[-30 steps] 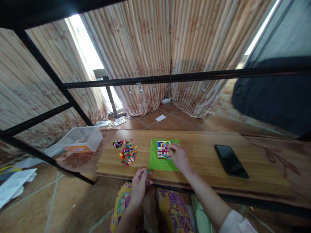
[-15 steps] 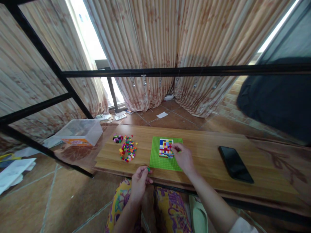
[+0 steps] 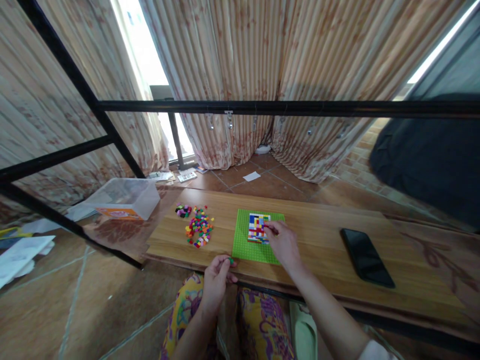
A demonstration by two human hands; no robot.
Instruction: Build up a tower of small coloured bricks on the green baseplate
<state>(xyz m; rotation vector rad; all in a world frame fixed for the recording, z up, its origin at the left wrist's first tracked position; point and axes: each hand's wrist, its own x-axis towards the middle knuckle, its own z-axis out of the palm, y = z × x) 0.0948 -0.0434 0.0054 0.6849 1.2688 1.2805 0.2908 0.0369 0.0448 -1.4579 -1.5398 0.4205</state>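
Note:
My left hand (image 3: 217,274) is at the table's front edge, by the near left corner of a green baseplate (image 3: 242,245). Its thumb and fingers pinch a small green toy brick (image 3: 231,260). A low, many-coloured brick build (image 3: 257,231) stands on the baseplate. My right hand (image 3: 282,242) reaches over the baseplate from the right, fingers closed at the build's upper right side. Something red, apparently a small brick (image 3: 266,225), shows at those fingertips. The hand hides the build's right part. Left of the baseplate lies a loose pile of small coloured bricks (image 3: 200,227).
A smaller brick pile (image 3: 183,210) lies farther back on the wooden table (image 3: 315,220). On the right is a black phone (image 3: 366,257). A clear plastic box (image 3: 127,197) stands beyond the table's left end. A black metal bar (image 3: 240,107) crosses in front of the curtains.
The view has shifted slightly, moving the table things a little to the right. Both hands stay at nearly the same places, the left still pinching the green brick.

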